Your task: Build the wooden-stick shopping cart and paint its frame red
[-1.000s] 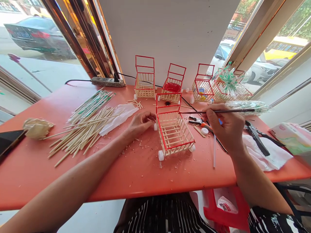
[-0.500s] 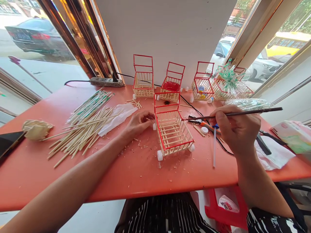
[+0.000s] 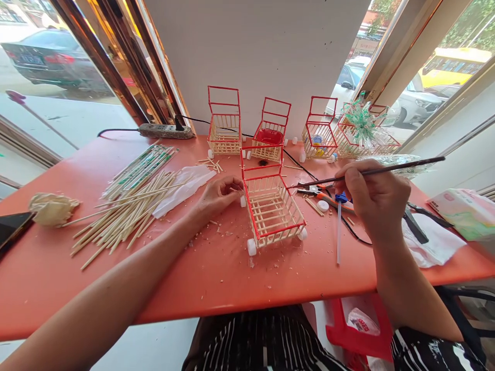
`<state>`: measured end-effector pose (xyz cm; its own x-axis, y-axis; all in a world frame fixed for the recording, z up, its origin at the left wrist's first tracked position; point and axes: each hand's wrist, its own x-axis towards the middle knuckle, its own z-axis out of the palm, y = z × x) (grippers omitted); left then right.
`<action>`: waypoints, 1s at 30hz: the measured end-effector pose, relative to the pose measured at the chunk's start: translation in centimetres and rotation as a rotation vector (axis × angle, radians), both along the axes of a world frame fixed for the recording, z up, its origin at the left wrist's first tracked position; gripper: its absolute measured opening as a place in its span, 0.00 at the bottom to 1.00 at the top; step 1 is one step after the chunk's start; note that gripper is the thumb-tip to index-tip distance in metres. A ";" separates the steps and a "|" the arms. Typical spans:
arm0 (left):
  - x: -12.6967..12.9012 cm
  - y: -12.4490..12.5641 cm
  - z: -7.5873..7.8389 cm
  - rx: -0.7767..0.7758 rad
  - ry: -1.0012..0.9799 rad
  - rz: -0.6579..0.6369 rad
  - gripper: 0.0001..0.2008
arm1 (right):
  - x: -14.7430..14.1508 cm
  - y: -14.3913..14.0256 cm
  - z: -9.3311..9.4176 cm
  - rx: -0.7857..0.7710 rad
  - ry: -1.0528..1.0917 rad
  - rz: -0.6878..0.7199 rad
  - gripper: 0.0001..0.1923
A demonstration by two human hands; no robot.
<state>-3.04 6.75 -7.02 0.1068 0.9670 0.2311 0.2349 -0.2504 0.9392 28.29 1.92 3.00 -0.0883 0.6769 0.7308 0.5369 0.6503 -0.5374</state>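
A miniature shopping cart (image 3: 273, 208) made of thin wooden sticks stands upright on the table, with a red-painted handle and rim and white wheels. At its left rear, my left hand (image 3: 224, 193) has its fingers closed on the cart near the back wheel; the exact grip is partly hidden. My right hand (image 3: 371, 193) pinches a slim dark paintbrush (image 3: 410, 166). The brush's tip is at the right rim of the cart, close to the base of the handle.
Bamboo sticks (image 3: 112, 221) and wrapped packets (image 3: 141, 167) lie left. Several finished carts (image 3: 224, 129) line the wall beside a power strip (image 3: 166, 131). Right of my cart are orange-handled pliers (image 3: 319, 195), a glue stick (image 3: 339, 237), a white cap (image 3: 323, 206) and a black cable.
The brush's rear end has risen slightly, and its tip has shifted a little along the right rim. The whole view has moved slightly; the left hand keeps its place at the cart.
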 end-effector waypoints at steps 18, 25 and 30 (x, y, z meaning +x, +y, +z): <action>-0.3 0.5 -0.5 -0.004 -0.020 -0.012 0.14 | 0.1 -1.2 1.5 -0.007 0.149 0.052 0.11; -0.3 1.0 -1.2 0.015 0.035 0.008 0.17 | 0.4 -0.9 1.8 -0.016 0.215 0.049 0.11; -0.4 1.0 -1.3 0.039 0.072 0.023 0.16 | 0.9 -0.1 1.5 -0.017 0.314 0.055 0.09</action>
